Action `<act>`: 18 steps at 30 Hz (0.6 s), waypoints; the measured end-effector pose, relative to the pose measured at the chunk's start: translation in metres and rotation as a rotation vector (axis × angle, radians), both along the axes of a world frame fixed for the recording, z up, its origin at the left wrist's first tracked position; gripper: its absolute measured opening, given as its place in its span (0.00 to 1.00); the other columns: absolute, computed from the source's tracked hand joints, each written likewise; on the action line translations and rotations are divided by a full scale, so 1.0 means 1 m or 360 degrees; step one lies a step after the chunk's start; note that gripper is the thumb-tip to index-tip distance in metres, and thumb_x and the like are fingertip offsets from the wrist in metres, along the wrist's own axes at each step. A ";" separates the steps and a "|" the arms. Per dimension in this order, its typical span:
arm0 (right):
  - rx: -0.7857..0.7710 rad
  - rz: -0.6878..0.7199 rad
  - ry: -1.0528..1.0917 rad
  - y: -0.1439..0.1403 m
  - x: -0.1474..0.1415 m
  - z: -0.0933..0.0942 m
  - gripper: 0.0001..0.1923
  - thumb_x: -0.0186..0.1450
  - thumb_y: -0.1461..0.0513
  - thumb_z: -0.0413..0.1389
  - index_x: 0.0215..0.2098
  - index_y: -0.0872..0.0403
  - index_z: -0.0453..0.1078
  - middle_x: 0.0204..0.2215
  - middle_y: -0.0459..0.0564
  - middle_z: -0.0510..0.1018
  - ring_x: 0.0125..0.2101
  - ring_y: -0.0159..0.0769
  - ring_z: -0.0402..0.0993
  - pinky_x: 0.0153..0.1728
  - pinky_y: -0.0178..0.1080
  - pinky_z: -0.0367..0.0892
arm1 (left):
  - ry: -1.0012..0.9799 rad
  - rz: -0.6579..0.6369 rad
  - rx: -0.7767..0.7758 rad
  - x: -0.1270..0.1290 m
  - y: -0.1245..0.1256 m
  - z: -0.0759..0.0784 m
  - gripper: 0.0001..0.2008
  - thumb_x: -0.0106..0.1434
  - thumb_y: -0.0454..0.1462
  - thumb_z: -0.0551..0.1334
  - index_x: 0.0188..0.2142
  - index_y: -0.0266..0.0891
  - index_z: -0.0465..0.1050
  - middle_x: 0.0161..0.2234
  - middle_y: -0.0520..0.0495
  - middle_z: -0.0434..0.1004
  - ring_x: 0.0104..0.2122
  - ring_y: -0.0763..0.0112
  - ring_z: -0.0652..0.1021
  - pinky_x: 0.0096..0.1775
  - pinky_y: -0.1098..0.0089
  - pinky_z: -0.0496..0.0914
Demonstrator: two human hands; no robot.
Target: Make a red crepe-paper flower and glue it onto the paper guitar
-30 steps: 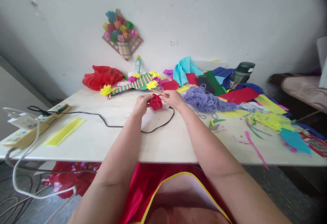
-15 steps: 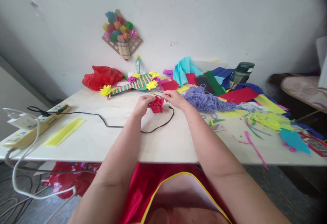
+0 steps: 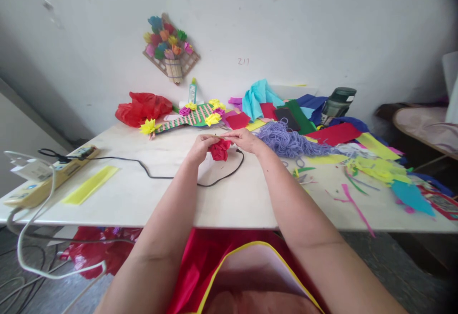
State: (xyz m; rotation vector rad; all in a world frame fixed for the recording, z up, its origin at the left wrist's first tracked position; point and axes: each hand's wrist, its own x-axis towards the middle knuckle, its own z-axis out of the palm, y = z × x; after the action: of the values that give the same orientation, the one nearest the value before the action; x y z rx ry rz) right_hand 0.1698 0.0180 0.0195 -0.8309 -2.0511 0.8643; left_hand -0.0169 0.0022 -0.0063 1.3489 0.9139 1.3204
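A crumpled red paper flower (image 3: 219, 151) is held up over the white table. My left hand (image 3: 201, 149) is closed on its left edge, fingertips pinching the paper. My right hand (image 3: 246, 140) reaches in from the other side, its fingers together at the flower's upper edge; whether it also pinches something thin there is hard to make out. Behind the hands lies a woven green and pink craft piece (image 3: 182, 119) with yellow and magenta paper flowers on it. A black cable (image 3: 211, 184) curls on the table under the flower.
Purple yarn (image 3: 286, 140) lies in a tangle to the right, before a pile of coloured paper (image 3: 302, 116) and a dark bottle (image 3: 339, 101). Leftward are a yellow paper strip (image 3: 90, 185), a power strip (image 3: 53, 175) and red crumpled paper (image 3: 143, 109). The table's front edge (image 3: 236, 225) is near me.
My right hand has moved slightly left, its fingers now over the flower's top edge. The red flower has tilted and sunk a little; my left hand stays on it.
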 end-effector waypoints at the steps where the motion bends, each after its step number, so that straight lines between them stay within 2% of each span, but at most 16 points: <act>1: 0.0004 -0.0005 0.0003 0.001 0.000 -0.001 0.14 0.62 0.64 0.56 0.42 0.55 0.81 0.35 0.50 0.84 0.31 0.30 0.73 0.37 0.35 0.70 | -0.0013 0.0000 -0.0010 0.001 0.000 0.001 0.09 0.44 0.39 0.67 0.22 0.33 0.78 0.19 0.45 0.75 0.19 0.72 0.72 0.23 0.71 0.62; 5: 0.0073 0.0024 0.0002 0.003 -0.001 -0.003 0.14 0.62 0.65 0.56 0.43 0.54 0.81 0.35 0.50 0.84 0.30 0.30 0.73 0.36 0.35 0.71 | -0.0120 0.0032 -0.0053 0.003 -0.002 0.004 0.09 0.43 0.39 0.67 0.19 0.34 0.76 0.18 0.46 0.74 0.19 0.72 0.72 0.23 0.71 0.62; 12: 0.0336 -0.0025 -0.0113 0.009 -0.002 -0.008 0.17 0.61 0.70 0.54 0.40 0.49 0.82 0.38 0.50 0.84 0.39 0.35 0.78 0.45 0.38 0.70 | -0.0285 0.0098 -0.0167 0.006 -0.002 0.004 0.08 0.43 0.39 0.67 0.20 0.34 0.76 0.20 0.47 0.75 0.20 0.71 0.73 0.25 0.71 0.63; 18: 0.0531 -0.0073 -0.0290 0.012 0.001 -0.009 0.22 0.59 0.73 0.52 0.44 0.49 0.81 0.36 0.50 0.83 0.35 0.34 0.75 0.40 0.36 0.68 | -0.0295 0.0108 -0.0162 0.005 -0.001 0.002 0.07 0.44 0.38 0.66 0.21 0.34 0.75 0.21 0.47 0.76 0.22 0.71 0.73 0.27 0.71 0.65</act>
State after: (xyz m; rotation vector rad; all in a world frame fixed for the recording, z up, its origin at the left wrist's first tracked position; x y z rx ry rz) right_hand 0.1712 0.0297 0.0106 -0.7885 -2.2438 0.4152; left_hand -0.0117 0.0016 -0.0039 1.1063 0.8930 1.4060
